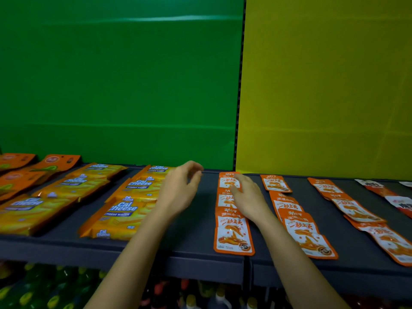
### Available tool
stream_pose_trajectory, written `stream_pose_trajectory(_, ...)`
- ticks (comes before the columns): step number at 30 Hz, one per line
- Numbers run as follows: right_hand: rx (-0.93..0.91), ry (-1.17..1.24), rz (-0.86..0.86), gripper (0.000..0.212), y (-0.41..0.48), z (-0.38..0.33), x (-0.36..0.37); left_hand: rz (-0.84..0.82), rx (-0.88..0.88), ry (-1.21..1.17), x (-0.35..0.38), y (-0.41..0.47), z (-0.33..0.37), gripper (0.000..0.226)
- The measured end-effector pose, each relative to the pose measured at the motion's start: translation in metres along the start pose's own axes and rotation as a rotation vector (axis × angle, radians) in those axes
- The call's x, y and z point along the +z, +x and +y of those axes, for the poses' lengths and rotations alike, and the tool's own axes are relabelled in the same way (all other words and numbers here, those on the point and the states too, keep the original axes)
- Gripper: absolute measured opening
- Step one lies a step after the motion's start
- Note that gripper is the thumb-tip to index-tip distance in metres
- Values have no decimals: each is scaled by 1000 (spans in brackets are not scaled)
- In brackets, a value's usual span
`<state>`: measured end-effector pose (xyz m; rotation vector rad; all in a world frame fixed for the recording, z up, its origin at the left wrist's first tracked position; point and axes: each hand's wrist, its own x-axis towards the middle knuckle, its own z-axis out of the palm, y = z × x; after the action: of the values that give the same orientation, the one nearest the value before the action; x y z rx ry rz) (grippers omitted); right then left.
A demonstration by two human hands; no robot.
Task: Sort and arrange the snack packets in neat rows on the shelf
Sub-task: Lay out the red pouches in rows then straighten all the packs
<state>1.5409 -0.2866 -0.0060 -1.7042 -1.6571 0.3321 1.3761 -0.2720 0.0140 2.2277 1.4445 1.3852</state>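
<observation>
Both hands reach over the shelf. The left hand hovers above a bare strip of it, fingers loosely curled with nothing in them. The right hand lies flat with fingers stretched on the rear packets of the nearest row of orange packets. That flat press looks meant to slide the packets into line rather than lift one. The row runs from the back of the shelf to its front edge, each packet lapping the one behind like shingles, probably so every label shows. To the right lie a second row and a third row of the same packets; both slant, the third more, and would want straightening. Left of the bare strip, cheese wafer packs sit in two lapped columns, so the gap seems to keep the kinds apart. Orange bags fill the far left, and white-and-red packets show at the far right edge. Sorting by kind appears largely done; what remains is squaring the rows, with the left hand free to steady a neighbour.
</observation>
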Motion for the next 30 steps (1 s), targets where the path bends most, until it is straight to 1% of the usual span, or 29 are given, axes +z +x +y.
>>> stream_pose_trajectory(3,-82,6,-44,48,-17,-24,-8,57,-18,50,-49,-9,-20,19)
stream_pose_trajectory(7,-119,-38,-238,55,-30,-58,1,5,-147,27,-94,-16,-63,23)
stream_pose_trajectory(10,-109,-82,-379,59,-35,-81,22,-16,-241,-63,-110,-25,-90,28)
stream_pose_trajectory(12,-71,-72,-425,59,-39,-96,38,-41,-315,-159,-115,-31,-107,33)
stream_pose_trajectory(15,11,1,-389,58,-42,-113,61,-140,-395,-177,-116,-37,-128,43)
stream_pose_trajectory(17,63,34,-344,58,-44,-120,77,-209,-407,-166,-116,-42,-134,47)
stream_pose_trajectory(21,133,126,-221,57,-50,-128,99,-276,-430,-269,-119,-43,-139,58)
stream_pose_trajectory(23,153,181,-183,50,-52,-131,102,-306,-436,-271,-119,-42,-140,54)
stream_pose_trajectory(25,172,218,-158,43,-55,-136,101,-323,-428,-282,-120,-43,-139,45)
stream_pose_trajectory(30,202,281,-112,43,-61,-143,100,-351,-441,-333,-122,-42,-142,38)
